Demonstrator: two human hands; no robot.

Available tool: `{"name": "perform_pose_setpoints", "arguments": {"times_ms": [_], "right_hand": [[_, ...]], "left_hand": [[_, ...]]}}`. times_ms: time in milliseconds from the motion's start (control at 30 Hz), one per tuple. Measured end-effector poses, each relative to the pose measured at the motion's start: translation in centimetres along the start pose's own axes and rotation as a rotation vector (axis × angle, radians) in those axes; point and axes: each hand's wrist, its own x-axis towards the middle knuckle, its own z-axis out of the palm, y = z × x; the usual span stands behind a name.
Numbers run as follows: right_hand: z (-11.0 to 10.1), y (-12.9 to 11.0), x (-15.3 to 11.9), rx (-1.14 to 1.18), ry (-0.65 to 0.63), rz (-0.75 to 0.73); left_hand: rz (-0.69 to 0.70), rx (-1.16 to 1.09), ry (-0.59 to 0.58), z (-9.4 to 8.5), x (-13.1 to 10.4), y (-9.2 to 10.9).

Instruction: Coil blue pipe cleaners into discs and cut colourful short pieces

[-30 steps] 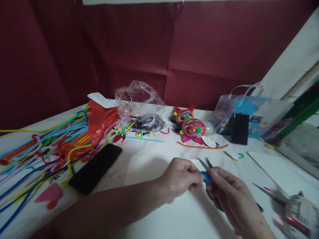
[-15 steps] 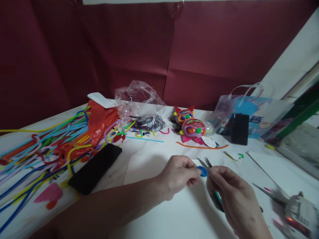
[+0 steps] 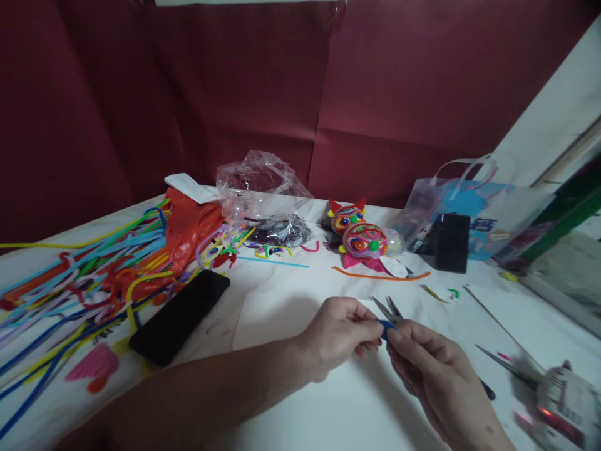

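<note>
Tiny blue piece pinched between left hand fingertips, just above the white table, touching small snips gripped in right hand, blades slightly apart. Black phone off left, colourful pipe cleaners beyond.

A small blue piece is pinched between the fingertips of both hands, low in the middle of the view. Little metal scissors poke up at 12 o'clock from it, blades a bit apart, tips pointing away.
</note>
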Motion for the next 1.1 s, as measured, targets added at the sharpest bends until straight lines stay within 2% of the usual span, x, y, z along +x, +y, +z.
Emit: {"name": "perform_pose_setpoints", "arguments": {"times_ms": [133, 333, 500, 700, 900, 967, 1100], "right_hand": [[-0.2, 0.3, -0.1, -0.08, 0.017, -0.036], [0.2, 0.3, -0.5, -0.308, 0.102, -0.171], [-0.3, 0.8, 0.4, -0.338, -0.053, -0.153], [-0.5, 0.8, 0.1, -0.373, -0.044, -0.178], [-0.1, -0.4, -0.5, -0.581, -0.04, -0.442], [-0.1, -0.4, -0.3, -0.575, -0.057, -0.434], [-0.4, 0.0, 0.3, -0.491, -0.136, -0.318]], "left_hand": [[0.03, -0.03, 0.007, 0.1, 0.0, -0.1], [0.032, -0.068, 0.094, 0.6, -0.1, -0.6], [0.057, -0.065, 0.123, 0.4, 0.0, -0.3], [-0.011, -0.045, 0.093, 0.2, 0.0, -0.2], [-0.035, -0.153, 0.085, 0.5, -0.5, -0.3], [-0.035, -0.173, 0.075, 0.5, -0.5, -0.2], [-0.048, -0.177, 0.081, 0.3, -0.3, 0.0]]}}
